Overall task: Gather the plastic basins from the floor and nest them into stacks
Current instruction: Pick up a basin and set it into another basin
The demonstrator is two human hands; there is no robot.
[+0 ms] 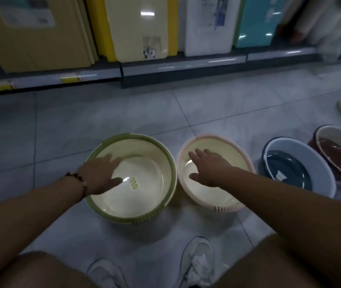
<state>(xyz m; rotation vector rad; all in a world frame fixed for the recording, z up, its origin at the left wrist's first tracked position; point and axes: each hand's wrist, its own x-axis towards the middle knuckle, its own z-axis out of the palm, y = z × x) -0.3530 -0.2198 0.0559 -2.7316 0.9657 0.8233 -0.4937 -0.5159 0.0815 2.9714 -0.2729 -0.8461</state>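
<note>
Green-rimmed basin (131,179) and pink-rimmed basin (215,173) sit side by side on the floor, left hand (101,173) and right hand (209,169) flat-open above them, so a rushed grab could skid one away.

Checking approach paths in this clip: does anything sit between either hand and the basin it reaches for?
Nothing visible does. The left hand hangs over the green-rimmed basin, the right hand over the pink-rimmed basin, both with spread fingers.
</note>
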